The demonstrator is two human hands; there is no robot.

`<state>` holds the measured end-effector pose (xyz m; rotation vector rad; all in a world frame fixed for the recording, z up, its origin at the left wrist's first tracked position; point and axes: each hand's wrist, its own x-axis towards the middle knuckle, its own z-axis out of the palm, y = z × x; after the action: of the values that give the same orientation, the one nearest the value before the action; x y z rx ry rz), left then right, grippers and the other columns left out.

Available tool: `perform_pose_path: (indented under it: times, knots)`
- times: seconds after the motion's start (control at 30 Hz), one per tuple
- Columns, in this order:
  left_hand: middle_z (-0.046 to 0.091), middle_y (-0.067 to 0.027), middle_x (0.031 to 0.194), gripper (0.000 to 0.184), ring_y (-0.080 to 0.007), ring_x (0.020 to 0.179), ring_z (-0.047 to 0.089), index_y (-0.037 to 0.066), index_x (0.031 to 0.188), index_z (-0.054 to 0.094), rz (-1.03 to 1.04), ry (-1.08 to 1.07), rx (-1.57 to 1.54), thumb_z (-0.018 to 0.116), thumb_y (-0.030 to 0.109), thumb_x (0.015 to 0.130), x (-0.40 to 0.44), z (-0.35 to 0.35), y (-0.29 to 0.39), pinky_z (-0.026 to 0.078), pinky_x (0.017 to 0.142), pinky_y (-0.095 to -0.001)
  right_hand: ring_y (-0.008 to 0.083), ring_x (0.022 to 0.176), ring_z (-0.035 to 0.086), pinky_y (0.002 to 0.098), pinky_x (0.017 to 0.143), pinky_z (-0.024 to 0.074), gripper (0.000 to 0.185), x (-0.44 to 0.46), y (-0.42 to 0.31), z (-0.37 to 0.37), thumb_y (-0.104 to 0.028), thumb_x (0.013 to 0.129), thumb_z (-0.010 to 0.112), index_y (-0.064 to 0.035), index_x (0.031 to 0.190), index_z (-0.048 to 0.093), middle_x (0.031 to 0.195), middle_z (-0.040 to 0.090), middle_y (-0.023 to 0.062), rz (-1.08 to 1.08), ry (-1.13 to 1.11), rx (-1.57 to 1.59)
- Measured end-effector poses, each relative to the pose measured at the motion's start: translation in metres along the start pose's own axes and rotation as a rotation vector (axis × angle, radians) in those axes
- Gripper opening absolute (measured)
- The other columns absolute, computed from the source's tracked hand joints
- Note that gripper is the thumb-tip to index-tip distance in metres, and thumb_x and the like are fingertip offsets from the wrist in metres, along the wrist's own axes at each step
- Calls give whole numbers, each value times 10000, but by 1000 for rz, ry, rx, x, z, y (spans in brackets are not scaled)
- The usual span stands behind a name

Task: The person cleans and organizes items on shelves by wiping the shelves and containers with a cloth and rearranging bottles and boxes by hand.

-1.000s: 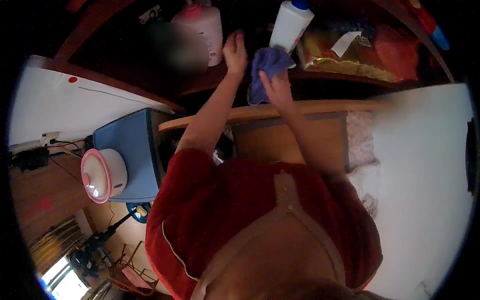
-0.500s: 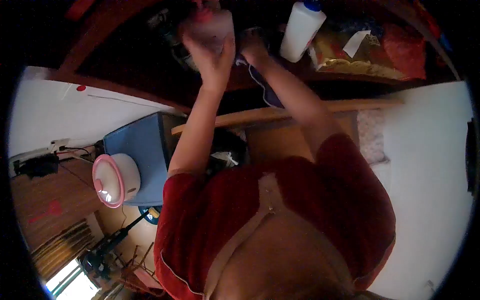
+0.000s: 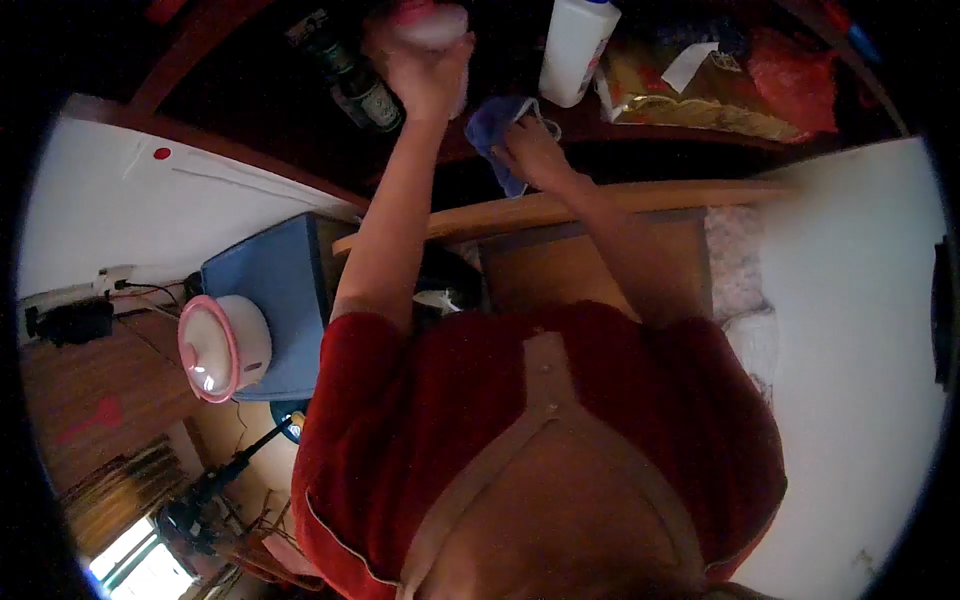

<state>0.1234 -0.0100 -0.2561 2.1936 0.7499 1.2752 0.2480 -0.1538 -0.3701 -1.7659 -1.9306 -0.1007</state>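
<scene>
My left hand [image 3: 425,78] is wrapped round a pale container with a pink top [image 3: 440,27], held at the shelf; most of it is behind the fingers. A blue cloth [image 3: 488,124] with a light edge is bunched in my right hand [image 3: 537,152], just over the shelf's front edge. Left of my left hand, a dark green bottle [image 3: 372,100] with a label lies in shadow. A white bottle with a blue cap [image 3: 577,55] stands to the right of the cloth.
A golden package [image 3: 640,100] and a red plastic bag [image 3: 795,85] sit on the shelf's right side. Below runs a wooden edge [image 3: 650,197]. To the left, a white pot with a pink rim [image 3: 250,345] stands on a blue surface [image 3: 290,300].
My right hand has drawn back towards me with the cloth, which now shows more plainly. My left hand and the container have shifted slightly, uncovering more of the green bottle.
</scene>
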Motion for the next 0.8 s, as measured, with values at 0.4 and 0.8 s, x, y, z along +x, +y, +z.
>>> perform_pose_path:
  times: [0.4, 0.8]
  knots:
    - [415, -197, 1195, 752, -320, 1096, 421, -4, 1315, 308, 219, 320, -237, 718, 183, 712, 14, 90, 42, 371, 891, -457, 399, 951, 492, 479, 871, 383, 261, -19, -2, -10, -210, 809, 592, 31, 910, 599, 950, 578, 227, -74, 75, 81]
    - [399, -222, 1281, 620, -407, 1219, 327, -8, 1267, 385, 181, 419, 250, 654, 79, 715, 8, 15, -13, 274, 1015, -503, 329, 928, 541, 456, 876, 393, 309, 22, -49, 40, -272, 859, 539, 22, 826, 625, 946, 596, 198, -1, -49, -158]
